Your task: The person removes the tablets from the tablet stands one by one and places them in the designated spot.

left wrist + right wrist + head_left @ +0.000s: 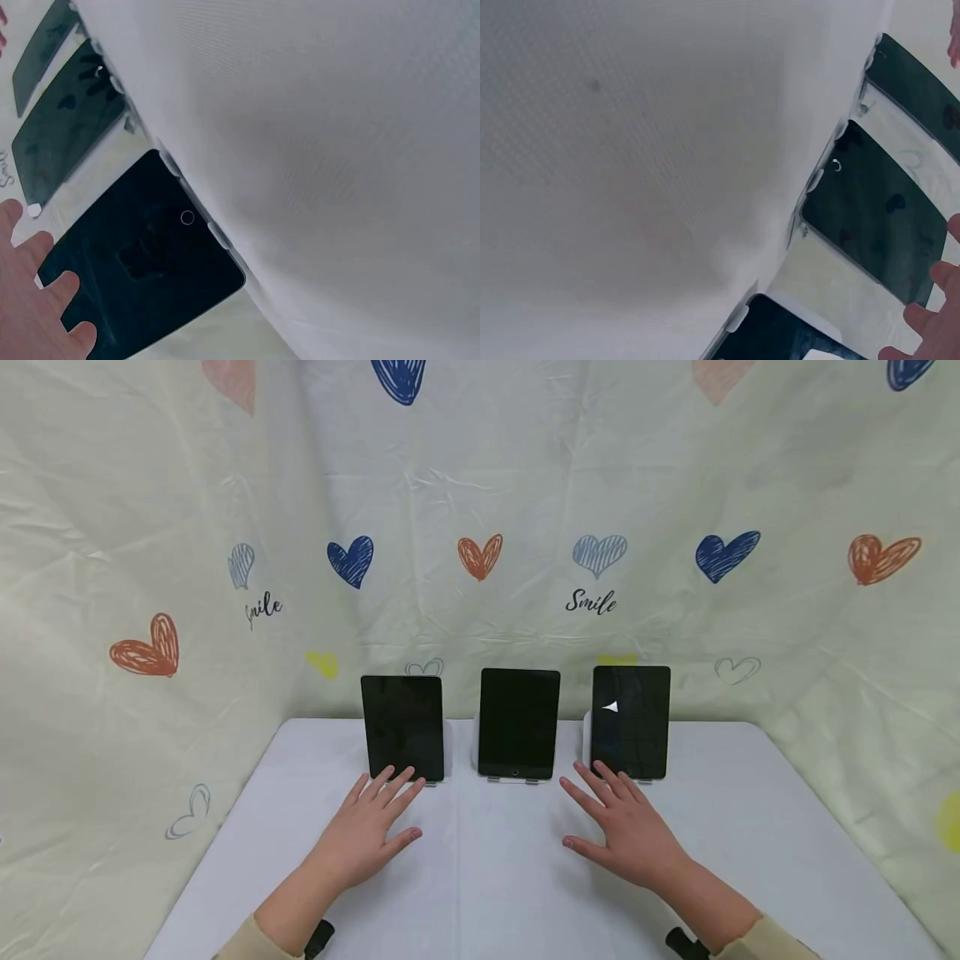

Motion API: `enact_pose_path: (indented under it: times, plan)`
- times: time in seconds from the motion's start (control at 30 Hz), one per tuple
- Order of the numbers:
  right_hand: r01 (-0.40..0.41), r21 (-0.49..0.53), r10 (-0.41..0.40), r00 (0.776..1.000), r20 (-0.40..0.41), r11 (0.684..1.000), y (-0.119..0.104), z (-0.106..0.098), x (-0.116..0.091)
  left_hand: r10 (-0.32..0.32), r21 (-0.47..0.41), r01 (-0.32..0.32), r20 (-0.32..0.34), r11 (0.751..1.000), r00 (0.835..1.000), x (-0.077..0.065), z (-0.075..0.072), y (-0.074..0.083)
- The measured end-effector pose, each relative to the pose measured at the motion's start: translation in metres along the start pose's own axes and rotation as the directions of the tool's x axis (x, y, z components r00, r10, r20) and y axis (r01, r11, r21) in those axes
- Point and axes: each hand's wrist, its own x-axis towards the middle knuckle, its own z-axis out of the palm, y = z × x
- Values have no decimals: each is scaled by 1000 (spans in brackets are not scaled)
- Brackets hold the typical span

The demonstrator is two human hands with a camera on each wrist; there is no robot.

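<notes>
Three dark-screened tablets stand upright in a row on stands: a left tablet (403,722), a middle tablet (519,722) and a right tablet (630,722). My left hand (367,835) is spread with straight fingers in front of the left tablet, its fingertips overlapping that tablet's lower edge in the head view. My right hand (633,835) is spread likewise before the right tablet. Neither hand holds anything. In the left wrist view, fingers (66,289) show beside the nearest tablet (150,255). In the right wrist view, fingers (922,319) show near the middle tablet (874,214).
The tablets stand near the back edge of a white table (495,877). Behind it hangs a pale curtain (480,460) printed with hearts and the word "Smile". Black straps (318,937) show at both wrists.
</notes>
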Motion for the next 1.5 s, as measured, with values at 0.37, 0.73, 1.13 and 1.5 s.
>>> enact_pose_path:
  times: [0.37,0.73,1.13,1.5]
  plan:
    - [42,17,-41,997,-65,999,-5,1,2,-5,-31,5,-12,1000,1000,-1,-4,-3]
    - [42,52,-37,994,-100,998,-12,5,10,-36,-41,34,-46,999,998,-2,0,-10]
    - [33,78,-27,996,-79,996,-24,2,25,-55,-41,51,-96,998,994,1,-1,-19]
    - [23,114,-14,997,-76,993,-34,3,35,-91,-37,88,-88,995,992,2,1,-28]
